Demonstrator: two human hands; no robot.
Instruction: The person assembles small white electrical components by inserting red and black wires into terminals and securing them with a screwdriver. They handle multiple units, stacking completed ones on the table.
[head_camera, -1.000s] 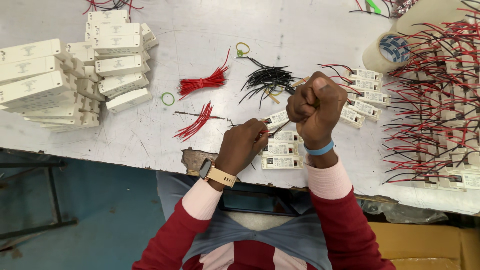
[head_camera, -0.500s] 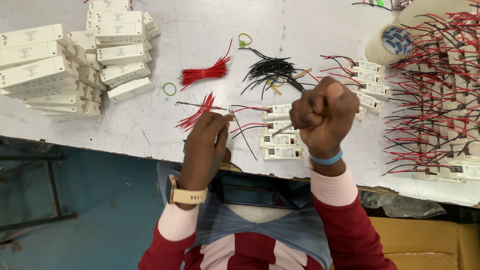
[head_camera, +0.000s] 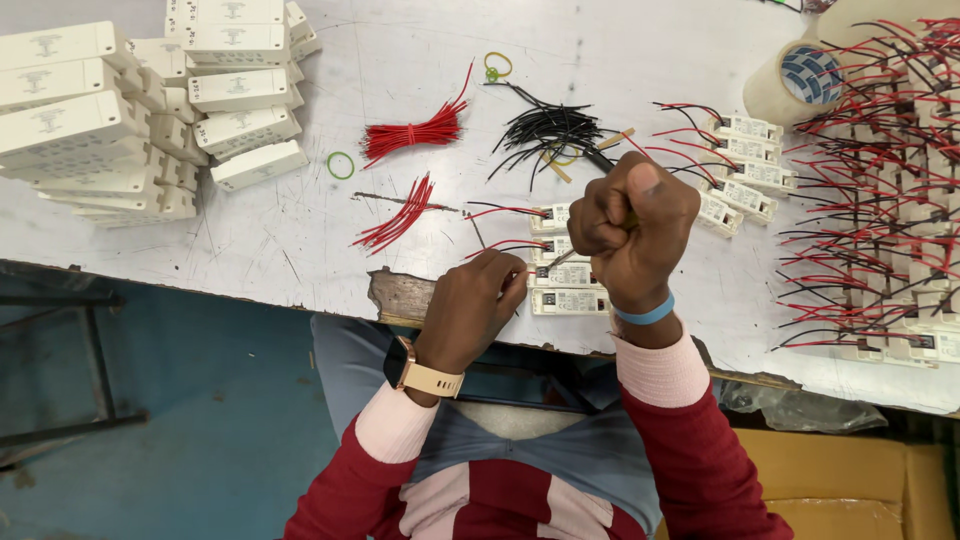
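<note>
left hand (head_camera: 470, 310) pinches a red wire (head_camera: 490, 248) at the white modules (head_camera: 565, 287); right hand (head_camera: 632, 225) clenched (around a tool handle, mostly hidden).

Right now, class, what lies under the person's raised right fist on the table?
Under the right hand lie small white modules in a row, with red and black wires. The fist covers their right ends. The tool in the fist is mostly hidden.

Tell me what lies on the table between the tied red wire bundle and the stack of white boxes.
A green rubber band lies on bare table between the red wire bundle and the white boxes, seen in the head view.
</note>
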